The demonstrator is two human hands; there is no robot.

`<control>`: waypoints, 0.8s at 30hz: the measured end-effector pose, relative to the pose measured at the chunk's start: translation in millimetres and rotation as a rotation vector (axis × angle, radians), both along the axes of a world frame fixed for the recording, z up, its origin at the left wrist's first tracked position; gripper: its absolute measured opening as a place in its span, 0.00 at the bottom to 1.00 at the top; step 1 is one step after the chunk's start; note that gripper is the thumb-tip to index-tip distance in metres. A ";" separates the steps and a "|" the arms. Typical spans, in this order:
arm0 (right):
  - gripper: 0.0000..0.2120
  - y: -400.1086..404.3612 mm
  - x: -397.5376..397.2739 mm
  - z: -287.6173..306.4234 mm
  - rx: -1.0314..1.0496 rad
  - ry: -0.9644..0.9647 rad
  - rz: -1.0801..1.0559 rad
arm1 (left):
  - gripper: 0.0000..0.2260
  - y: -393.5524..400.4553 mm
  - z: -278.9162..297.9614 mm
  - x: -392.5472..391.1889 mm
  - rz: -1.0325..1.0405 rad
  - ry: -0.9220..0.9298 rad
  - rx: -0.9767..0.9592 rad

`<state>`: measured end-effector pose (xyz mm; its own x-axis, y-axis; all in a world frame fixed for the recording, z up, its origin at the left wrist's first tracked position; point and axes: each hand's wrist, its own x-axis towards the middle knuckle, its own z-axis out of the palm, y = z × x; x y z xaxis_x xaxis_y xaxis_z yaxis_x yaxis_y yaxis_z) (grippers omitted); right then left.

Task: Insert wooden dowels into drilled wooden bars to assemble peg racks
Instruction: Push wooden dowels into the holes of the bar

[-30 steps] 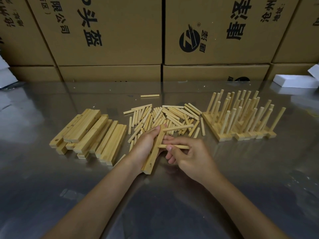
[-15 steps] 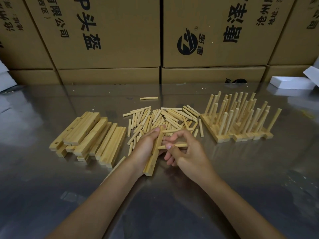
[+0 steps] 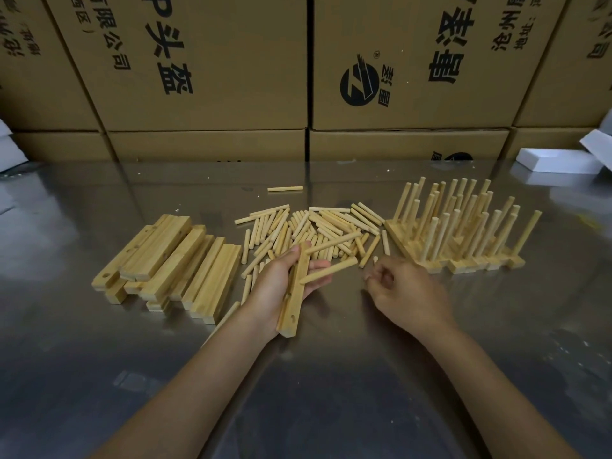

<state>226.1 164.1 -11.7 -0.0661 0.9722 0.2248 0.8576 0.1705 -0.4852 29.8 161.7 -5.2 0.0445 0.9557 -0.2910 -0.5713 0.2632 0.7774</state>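
Holding one drilled bar (image 3: 294, 293) on edge in our left hand (image 3: 280, 286), we have thumb and fingers clamped around its middle, near end pointing toward us. Two pegs (image 3: 331, 270) already stick out of it to the right, and we count two open holes on its near part. Our right hand (image 3: 405, 294) hovers just right of the bar, apart from it, fingers loosely curled and holding nothing. Beyond the hands lies the loose pile of pegs (image 3: 318, 226), too many and too overlapped for us to count, with one single peg (image 3: 285, 188) lying alone farther back. Left sits a stack of bars (image 3: 172, 260), about ten. Right stand the finished racks (image 3: 463, 233), pegs upright. Behind the steel table (image 3: 331, 392) we see cardboard boxes (image 3: 212, 61), and one white foam block (image 3: 559, 160) at far right.
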 end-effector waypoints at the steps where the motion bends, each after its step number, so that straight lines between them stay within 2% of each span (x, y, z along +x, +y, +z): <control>1: 0.09 0.9 1.1 -0.1 -0.015 -0.003 -0.016 | 0.15 0.4 0.0 0.0 0.001 0.005 -0.003; 5: 0.14 2.8 5.9 3.0 -0.139 -0.105 -0.129 | 0.16 0.6 0.3 0.4 0.002 0.005 -0.012; 7: 0.13 4.6 8.5 6.0 -0.201 -0.057 -0.129 | 0.16 0.5 0.5 0.1 0.004 -0.007 -0.013; 9: 0.13 4.1 9.2 11.9 -0.279 0.099 -0.037 | 0.16 -0.5 1.3 0.0 0.008 -0.022 -0.018; 13: 0.07 -14.6 -7.2 29.9 -0.573 0.608 0.318 | 0.16 -2.3 2.8 0.1 0.023 -0.041 -0.025; 16: 0.04 -29.6 -22.6 38.7 -0.612 0.788 0.559 | 0.17 -3.8 3.2 -1.4 -0.012 -0.011 -0.024; 19: 0.02 -37.5 -33.5 39.6 -0.520 0.719 0.622 | 0.18 -5.5 4.1 -3.3 -0.056 0.010 -0.048; 24: 0.11 -40.8 -37.9 31.1 -0.331 0.492 0.584 | 0.15 -3.0 4.2 -3.7 -0.049 0.007 -0.050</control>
